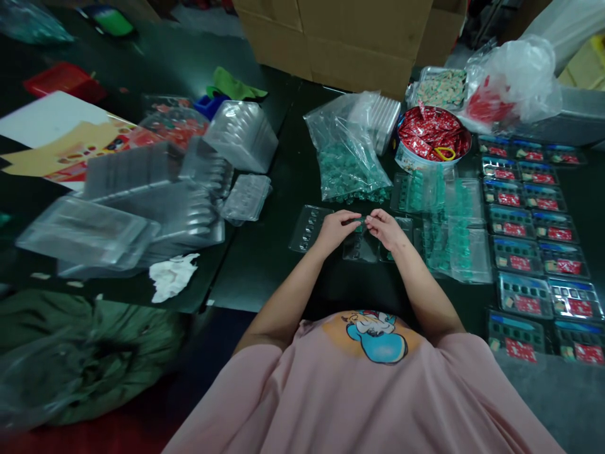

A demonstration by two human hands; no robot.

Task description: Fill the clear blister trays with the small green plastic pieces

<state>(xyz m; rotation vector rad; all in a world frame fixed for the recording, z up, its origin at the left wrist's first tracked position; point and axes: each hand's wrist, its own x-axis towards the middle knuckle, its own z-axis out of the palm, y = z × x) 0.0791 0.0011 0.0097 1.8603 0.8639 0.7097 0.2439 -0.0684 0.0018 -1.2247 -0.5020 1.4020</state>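
My left hand [336, 229] and my right hand [384, 229] meet over the dark table, fingertips pinched close together. Between them is a small translucent green piece [362, 221], partly covered by the fingers. Just below lies a clear plastic blister tray [360, 251]. Another clear tray [302, 232] with a row of small hollows rests by my left hand. To the right of my right hand, clear trays filled with green pieces [456, 230] are piled in overlapping layers. A clear bag of green pieces [350, 167] sits just beyond my hands, some pieces spilling from it.
Stacks of clear plastic trays [155, 202] and a crumpled white tissue [172, 277] lie at left. A round tin of red packets [432, 135] stands at back right. Rows of filled trays [520, 249] line the right side. A cardboard box [350, 44] closes off the back.
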